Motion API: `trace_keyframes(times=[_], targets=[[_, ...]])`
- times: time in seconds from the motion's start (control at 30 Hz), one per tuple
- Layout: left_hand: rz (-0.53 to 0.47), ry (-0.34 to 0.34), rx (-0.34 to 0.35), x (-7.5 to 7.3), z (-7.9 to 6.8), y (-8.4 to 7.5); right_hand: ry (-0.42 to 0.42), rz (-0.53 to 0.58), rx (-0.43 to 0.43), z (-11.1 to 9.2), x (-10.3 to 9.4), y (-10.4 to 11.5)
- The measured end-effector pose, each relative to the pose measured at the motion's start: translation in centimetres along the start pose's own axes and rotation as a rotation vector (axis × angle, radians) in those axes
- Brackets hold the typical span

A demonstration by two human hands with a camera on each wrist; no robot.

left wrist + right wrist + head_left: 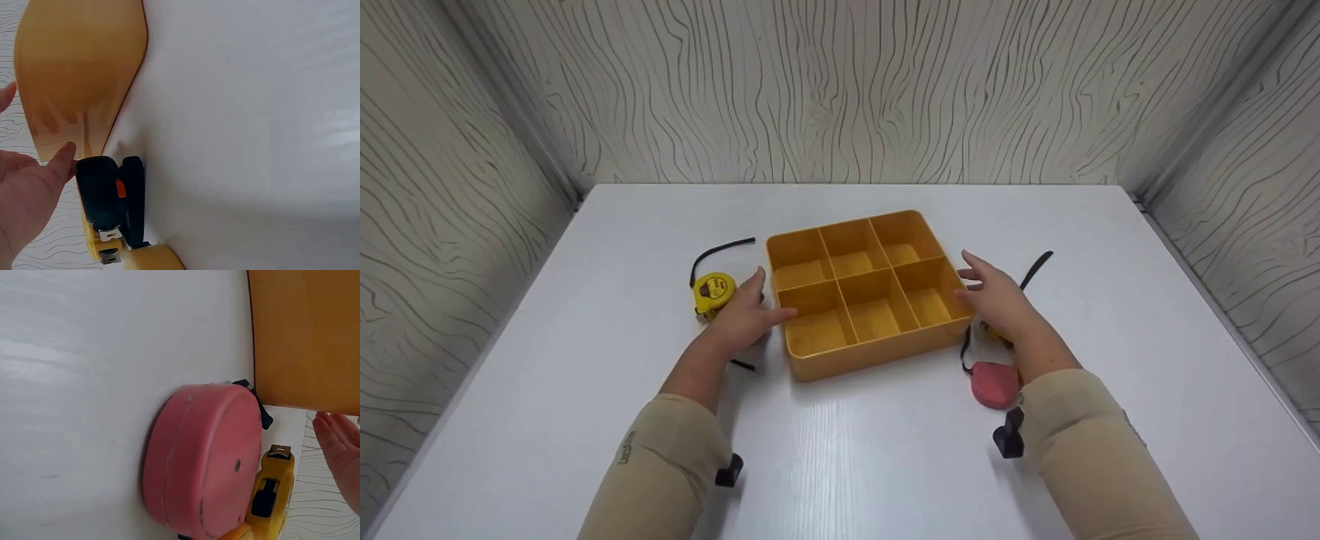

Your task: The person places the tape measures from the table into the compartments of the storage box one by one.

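1. A yellow-orange six-compartment organizer box point(885, 350) sits at a slant on a white table point(840, 457), between my two hands.
2. My left hand point(741, 321) flanks the box's left side, fingers extended and spread, thumb overlapping its rim in the head view; I cannot tell whether it presses.
3. My right hand point(999, 298) mirrors it at the box's right side, fingers loosely open; contact there is unclear.
4. Left of the box, beside my hand, lies a yellow tape measure point(714, 291) with a black strap point(712, 253); nearer the box stands a dark-sided tape measure point(97, 185) with an orange mark.
5. Just off the box's near right corner rest a pink tape measure point(994, 385) and another yellow tape measure point(275, 467).
6. Wood-grain panels point(840, 90) rise behind the box.
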State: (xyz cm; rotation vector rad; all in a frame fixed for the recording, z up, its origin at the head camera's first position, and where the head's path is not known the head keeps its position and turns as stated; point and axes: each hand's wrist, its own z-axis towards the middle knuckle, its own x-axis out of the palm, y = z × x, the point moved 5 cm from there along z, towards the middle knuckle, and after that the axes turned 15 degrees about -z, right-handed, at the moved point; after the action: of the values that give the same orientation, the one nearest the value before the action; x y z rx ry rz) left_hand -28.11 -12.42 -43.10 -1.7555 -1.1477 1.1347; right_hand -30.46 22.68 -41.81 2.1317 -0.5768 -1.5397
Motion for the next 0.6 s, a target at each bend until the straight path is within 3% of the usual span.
trace_keyframes(times=[0.3, 0.6], targets=[[-0.064, 0.067, 0.017, 0.78, 0.40, 0.33, 0.044, 0.019, 0.039, 0.06, 0.38, -0.16], [-0.073, 0.094, 0.006, 0.44, 0.28, 0.33, 0.105, 0.035, 0.073, -0.23, 0.64, -0.47]])
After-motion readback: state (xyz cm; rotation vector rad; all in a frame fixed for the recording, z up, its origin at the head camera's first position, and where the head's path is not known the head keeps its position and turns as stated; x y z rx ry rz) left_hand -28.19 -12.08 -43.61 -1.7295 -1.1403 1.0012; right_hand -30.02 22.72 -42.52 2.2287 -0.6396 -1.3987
